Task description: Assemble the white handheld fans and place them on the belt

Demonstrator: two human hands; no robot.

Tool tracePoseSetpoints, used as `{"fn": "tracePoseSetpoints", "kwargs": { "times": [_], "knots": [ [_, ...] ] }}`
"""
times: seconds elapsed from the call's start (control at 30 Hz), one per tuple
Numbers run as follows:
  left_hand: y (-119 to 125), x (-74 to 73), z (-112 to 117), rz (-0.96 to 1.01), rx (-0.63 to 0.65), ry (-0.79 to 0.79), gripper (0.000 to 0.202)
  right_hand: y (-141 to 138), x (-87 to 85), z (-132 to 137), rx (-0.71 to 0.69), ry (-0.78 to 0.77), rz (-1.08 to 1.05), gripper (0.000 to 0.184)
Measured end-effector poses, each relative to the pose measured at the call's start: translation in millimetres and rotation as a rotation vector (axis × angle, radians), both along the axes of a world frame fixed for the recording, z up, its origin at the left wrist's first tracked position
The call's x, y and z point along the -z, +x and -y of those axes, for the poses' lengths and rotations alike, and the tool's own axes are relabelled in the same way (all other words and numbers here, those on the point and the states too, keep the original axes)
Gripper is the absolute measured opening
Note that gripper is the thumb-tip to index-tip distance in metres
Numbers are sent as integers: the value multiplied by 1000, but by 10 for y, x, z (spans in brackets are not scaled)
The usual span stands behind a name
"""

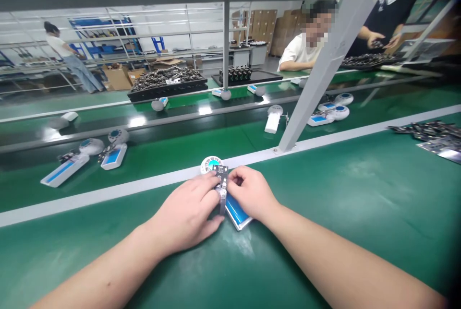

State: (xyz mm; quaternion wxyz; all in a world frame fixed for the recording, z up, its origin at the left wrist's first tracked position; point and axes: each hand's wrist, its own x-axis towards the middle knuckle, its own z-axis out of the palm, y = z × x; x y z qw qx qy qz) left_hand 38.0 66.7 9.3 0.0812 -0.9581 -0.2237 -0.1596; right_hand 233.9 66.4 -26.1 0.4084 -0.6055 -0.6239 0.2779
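My left hand and my right hand meet over a white handheld device with a blue panel, lying on the green bench. Its round head with a teal centre sticks out beyond my fingers. Between both hands stands a small dark circuit board, pinched by the fingertips of each hand above the device body. The fingers of both hands are curled closed around the board and the device.
A conveyor belt beyond the white line carries more white and blue devices. A slanted metal post rises at right. Loose circuit boards lie far right. Trays of parts and seated people are across the line.
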Motion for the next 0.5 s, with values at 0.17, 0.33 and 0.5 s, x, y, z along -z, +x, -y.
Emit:
{"fn": "tracePoseSetpoints", "kwargs": {
  "times": [0.17, 0.33, 0.5],
  "knots": [
    [-97, -80, -100, -196, 9, 36, 53, -5, -6, -3, 26, -22, 24, 10],
    [-72, -57, -254, -57, 30, 159, 37, -14, -14, 4, 14, -23, 35, 10],
    [-69, -49, -114, 77, 61, 147, 8, -14, -29, 11, 23, -35, 7, 11]
  ]
}}
